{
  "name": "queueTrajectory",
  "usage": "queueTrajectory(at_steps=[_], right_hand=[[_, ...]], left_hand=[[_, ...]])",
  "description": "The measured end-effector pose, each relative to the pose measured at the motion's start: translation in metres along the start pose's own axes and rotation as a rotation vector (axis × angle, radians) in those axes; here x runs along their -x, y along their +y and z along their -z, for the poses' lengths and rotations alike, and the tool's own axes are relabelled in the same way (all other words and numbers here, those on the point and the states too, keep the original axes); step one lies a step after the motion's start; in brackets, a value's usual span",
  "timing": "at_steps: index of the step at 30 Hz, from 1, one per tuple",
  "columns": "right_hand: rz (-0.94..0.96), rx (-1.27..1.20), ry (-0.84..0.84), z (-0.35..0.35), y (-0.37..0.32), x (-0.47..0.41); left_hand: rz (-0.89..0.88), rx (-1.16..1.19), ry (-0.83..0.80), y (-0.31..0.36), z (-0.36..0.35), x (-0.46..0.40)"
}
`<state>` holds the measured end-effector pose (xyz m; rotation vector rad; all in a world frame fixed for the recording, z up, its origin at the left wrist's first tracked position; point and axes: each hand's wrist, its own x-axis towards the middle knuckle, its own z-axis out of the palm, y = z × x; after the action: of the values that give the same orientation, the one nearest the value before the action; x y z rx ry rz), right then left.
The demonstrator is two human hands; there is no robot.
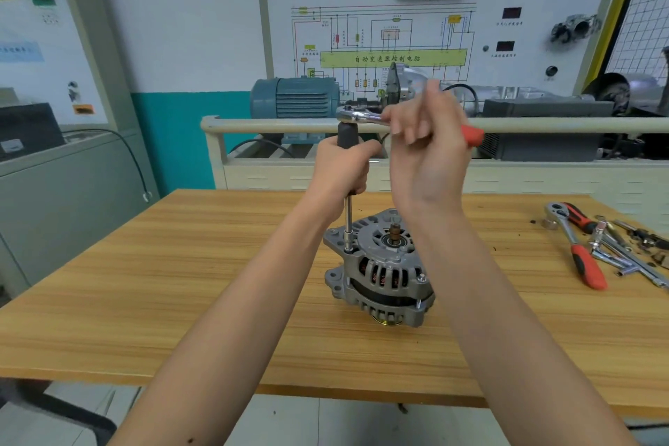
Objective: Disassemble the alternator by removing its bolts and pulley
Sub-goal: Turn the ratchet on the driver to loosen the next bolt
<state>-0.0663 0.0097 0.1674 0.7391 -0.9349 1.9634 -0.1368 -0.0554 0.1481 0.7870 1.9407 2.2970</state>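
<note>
Two bare forearms reach forward over the wooden bench (pixel 181 300). The alternator (pixel 380 275) stands near the middle of the bench, its pulley (pixel 388 319) underneath and the shaft end pointing up. A thin extension bar (pixel 348 224) rises upright from a bolt on the housing's left ear. The left hand (pixel 342 170) grips the dark handle (pixel 346 136) on that bar, fingers curled round it. On top sits a ratchet wrench (pixel 358 116) with a red grip; the right hand (pixel 427 148) holds its shaft, fingers curled, though motion blur makes the exact grip hard to read. To the right on the bench lie a second ratchet (pixel 579 250) and loose sockets and bars (pixel 626 250). Beyond stands a blue motor (pixel 295 98) before a wiring board (pixel 380 36).
</note>
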Motion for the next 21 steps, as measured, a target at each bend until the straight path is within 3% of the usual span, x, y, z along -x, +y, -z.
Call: queueTrajectory(at_steps=[4,8,12,18,21], right_hand=[[-0.352,-0.446,0.245,0.02,-0.011,-0.029],[-0.408,-0.535,0.368,0.024,-0.01,-0.037],[-0.219,-0.298,0.209,0.014,-0.004,-0.02],[0.339,0.355,0.004,-0.011,0.01,0.017],[0.376,0.417,-0.032,-0.014,0.012,0.02]], left_hand=[[0.01,0.0,-0.204,0.005,0.011,-0.002],[0.033,0.028,-0.251,0.007,0.006,-0.002],[0.055,0.041,-0.183,0.004,0.003,-0.003],[-0.006,-0.05,0.081,0.005,-0.013,0.001],[-0.005,-0.039,0.067,0.006,-0.014,0.002]])
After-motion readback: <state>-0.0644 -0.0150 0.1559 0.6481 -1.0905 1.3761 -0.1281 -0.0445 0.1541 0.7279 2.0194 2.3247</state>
